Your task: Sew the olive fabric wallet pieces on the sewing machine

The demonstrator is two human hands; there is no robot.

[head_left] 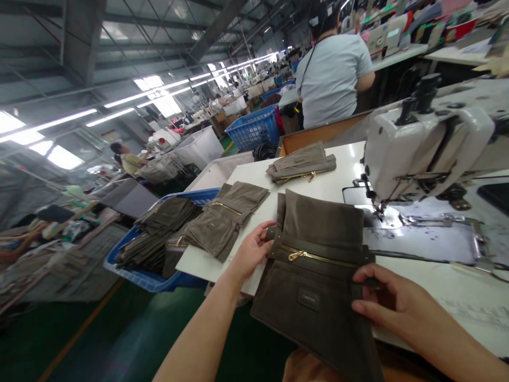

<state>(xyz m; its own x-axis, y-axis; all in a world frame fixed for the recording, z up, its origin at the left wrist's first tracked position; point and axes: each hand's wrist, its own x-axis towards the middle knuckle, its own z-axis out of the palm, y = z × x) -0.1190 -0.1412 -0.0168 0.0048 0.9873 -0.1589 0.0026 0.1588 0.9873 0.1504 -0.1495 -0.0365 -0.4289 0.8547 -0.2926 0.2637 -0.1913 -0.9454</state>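
A dark olive-brown bag panel (318, 334) with a gold zipper and a small sewn label hangs partly over the table's front edge, its upper part lying on the white top. My left hand (254, 249) pinches its left edge beside a small tab near the zipper. At the right edge, below the zipper's end, my right hand (382, 297) grips the panel between thumb and fingers. The gold zipper pull (295, 256) rests at the zipper's left end. Just behind and right of the panel stands the sewing machine head (421, 143), its needle area lit.
Left on the white table (246, 183) lies a stack of similar panels (222, 223); a folded zippered piece (302, 162) lies at the back. A blue crate (155, 284) full of such pieces stands at the left. A person (336, 74) in a light shirt faces away beyond the table.
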